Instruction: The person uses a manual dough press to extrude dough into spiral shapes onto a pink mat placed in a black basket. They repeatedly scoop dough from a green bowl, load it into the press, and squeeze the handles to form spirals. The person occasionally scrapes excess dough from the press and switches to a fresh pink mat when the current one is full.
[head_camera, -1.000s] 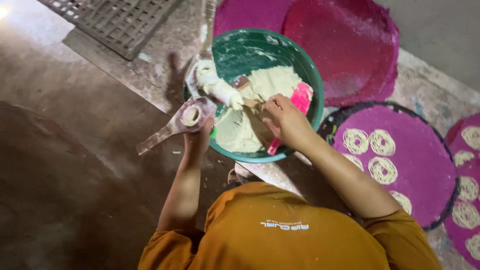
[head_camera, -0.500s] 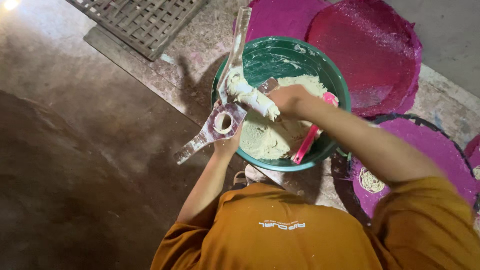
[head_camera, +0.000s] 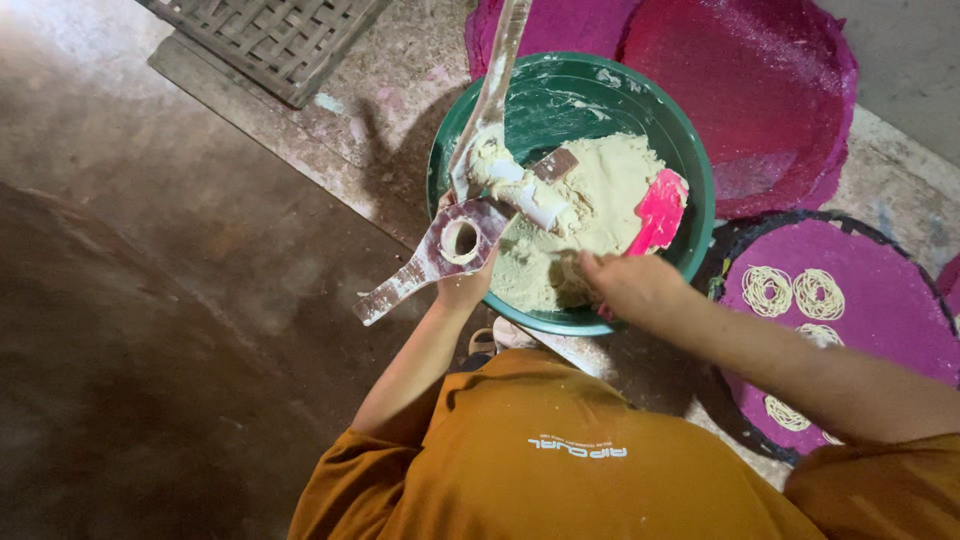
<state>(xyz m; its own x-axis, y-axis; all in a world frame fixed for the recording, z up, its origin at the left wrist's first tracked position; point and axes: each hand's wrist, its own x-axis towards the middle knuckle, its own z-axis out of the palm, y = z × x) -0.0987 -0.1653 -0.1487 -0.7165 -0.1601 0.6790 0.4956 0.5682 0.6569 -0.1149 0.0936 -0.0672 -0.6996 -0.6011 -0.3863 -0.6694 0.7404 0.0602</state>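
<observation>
While gripping the dough-smeared wooden press (head_camera: 440, 255) from below at the near rim of the green basin (head_camera: 690, 160), left hand (head_camera: 465, 290) closed around its holed middle, one flat arm sticking out over the floor (head_camera: 150, 300), the other rising across the basin. Right hand (head_camera: 625, 283) dipped into the basin at its near side, fingers curled into the dough (head_camera: 590, 205); cannot tell how tightly closed or how much taken up, since the fingertips are buried. Basin about half filled with pale, crumbly dough heaped toward the right and near wall, bare green inside showing at the far side with white smears. Pink spatula (head_camera: 655, 212) lying in the dough, blade against the right wall. White cylinder of the press (head_camera: 530, 200) resting on the dough near the middle, caked with it.

Just beside the basin on the right, round magenta-lined tray (head_camera: 880, 300) carrying small coils of thin pale noodle (head_camera: 768, 290), two side by side at its near-left part and more toward the bottom edge, partly hidden by the right forearm. Beyond the basin, stack of magenta cloth-covered rounds (head_camera: 770, 90), bare of coils. Woven bamboo mat (head_camera: 265, 35) at the top left, well apart from the basin. Orange shirt (head_camera: 580, 460) filling the bottom of the view.
</observation>
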